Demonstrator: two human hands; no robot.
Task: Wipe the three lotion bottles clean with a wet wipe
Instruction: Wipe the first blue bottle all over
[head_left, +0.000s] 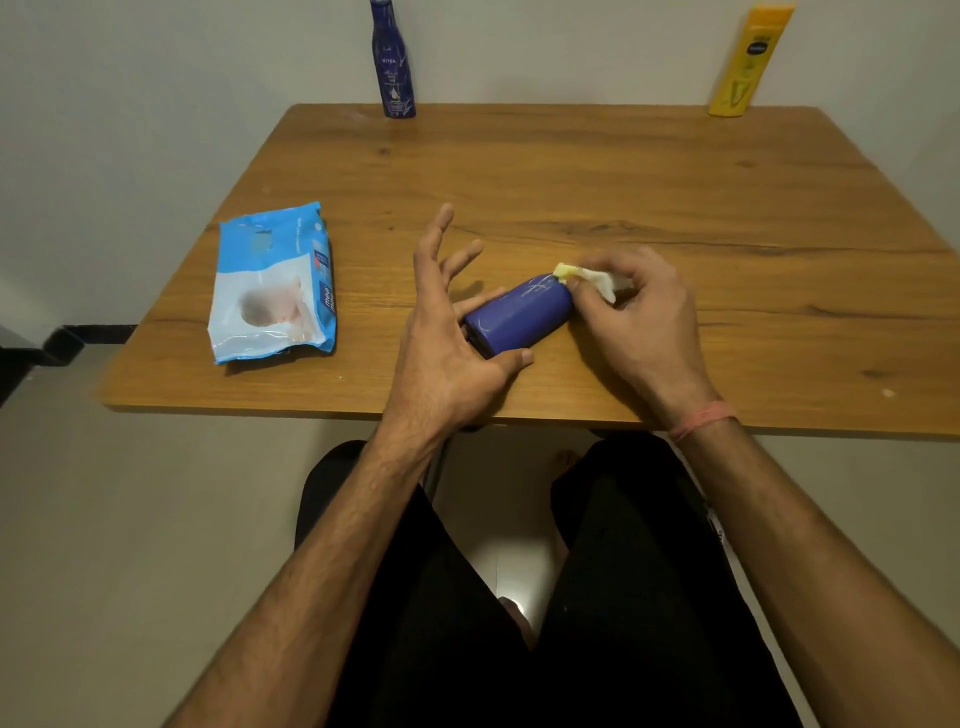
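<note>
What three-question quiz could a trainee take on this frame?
1. True or false: the yellow bottle lies flat on the table.
2. What does the right hand press against the lying bottle? A wipe, B cap, C sponge.
3. How many bottles stand at the far edge?

Key: 1 false, it stands upright. 2 A, the wipe meets the bottle's far end, while the left hand steadies the near end with spread fingers. 3 two: the tall blue bottle and the yellow one. The wipe pack lies left.
</note>
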